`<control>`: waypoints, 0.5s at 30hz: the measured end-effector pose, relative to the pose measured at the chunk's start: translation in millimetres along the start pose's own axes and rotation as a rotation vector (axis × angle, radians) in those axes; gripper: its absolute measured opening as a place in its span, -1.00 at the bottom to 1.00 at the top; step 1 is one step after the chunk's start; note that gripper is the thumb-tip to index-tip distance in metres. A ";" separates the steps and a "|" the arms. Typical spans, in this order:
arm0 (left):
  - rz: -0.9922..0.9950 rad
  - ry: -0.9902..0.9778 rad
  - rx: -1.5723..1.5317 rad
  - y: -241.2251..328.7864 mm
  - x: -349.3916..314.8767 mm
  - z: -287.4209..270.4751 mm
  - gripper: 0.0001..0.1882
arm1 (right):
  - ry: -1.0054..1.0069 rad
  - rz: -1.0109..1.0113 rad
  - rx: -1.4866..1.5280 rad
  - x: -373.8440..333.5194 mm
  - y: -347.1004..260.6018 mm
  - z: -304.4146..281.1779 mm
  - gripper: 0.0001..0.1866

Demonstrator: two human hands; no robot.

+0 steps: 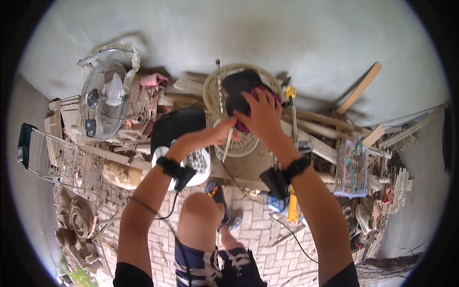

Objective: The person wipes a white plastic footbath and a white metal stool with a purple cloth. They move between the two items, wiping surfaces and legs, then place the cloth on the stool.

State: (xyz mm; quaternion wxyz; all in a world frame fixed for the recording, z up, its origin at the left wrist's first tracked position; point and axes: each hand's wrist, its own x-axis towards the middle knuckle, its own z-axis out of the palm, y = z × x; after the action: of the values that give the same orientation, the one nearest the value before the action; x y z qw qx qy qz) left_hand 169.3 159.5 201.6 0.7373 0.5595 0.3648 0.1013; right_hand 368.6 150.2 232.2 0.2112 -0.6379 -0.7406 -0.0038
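Observation:
A soft black and maroon item [237, 101], whose exact kind I cannot make out, is held over a round pale basket [210, 98] against the wall. My right hand [264, 114] curves over its maroon side, fingers apart but bent around it. At its lower edge is my left hand [224, 132], thumb pressed toward it and the other fingers partly hidden. Just below the left fingers a thin white strip [228, 146] slants down; whether the hand touches it is unclear. Beside my left wrist lies a black and white piece [178, 125], like a seat.
A wire-caged fan [103, 99] stands at left, near a metal rack [57, 155]. Wooden planks [315, 141] and a clear plastic crate [351, 170] of thin rods crowd the right. A yellow tool [292, 205] and blue container [275, 203] sit on the brick floor [256, 227]. Cables trail from my wrists.

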 end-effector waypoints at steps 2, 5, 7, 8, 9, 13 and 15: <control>0.020 -0.003 0.028 -6.2 6.3 -4.9 -0.22 | -0.027 -0.004 -0.030 2.9 -1.8 -1.4 -0.33; 0.151 0.039 0.105 -17.3 18.4 -3.5 -0.33 | -0.036 -0.083 -0.020 10.8 0.7 -5.6 -0.33; 0.116 0.009 0.157 -19.5 23.0 -0.5 -0.34 | -0.101 -0.108 -0.002 16.1 5.2 -10.6 -0.33; 0.113 0.001 0.174 -18.6 23.0 1.5 -0.33 | -0.108 -0.127 -0.008 17.2 6.8 -12.7 -0.33; 0.103 0.035 0.198 -17.1 20.7 4.0 -0.31 | -0.120 -0.161 -0.029 18.5 8.3 -13.9 -0.33; 0.169 0.107 0.235 -2.5 2.0 11.8 -0.10 | -0.127 -0.229 0.008 47.0 12.1 -4.4 -0.36; 0.187 0.084 0.263 5.0 -8.6 13.3 -0.03 | -0.132 -0.211 -0.027 68.1 17.6 0.9 -0.39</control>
State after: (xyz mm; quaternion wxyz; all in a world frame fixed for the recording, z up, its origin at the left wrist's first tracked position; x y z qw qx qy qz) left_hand 173.1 146.5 211.2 0.6293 0.6779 0.3516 0.1440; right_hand 378.4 218.0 248.4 0.1520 -0.5583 -0.8156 0.0059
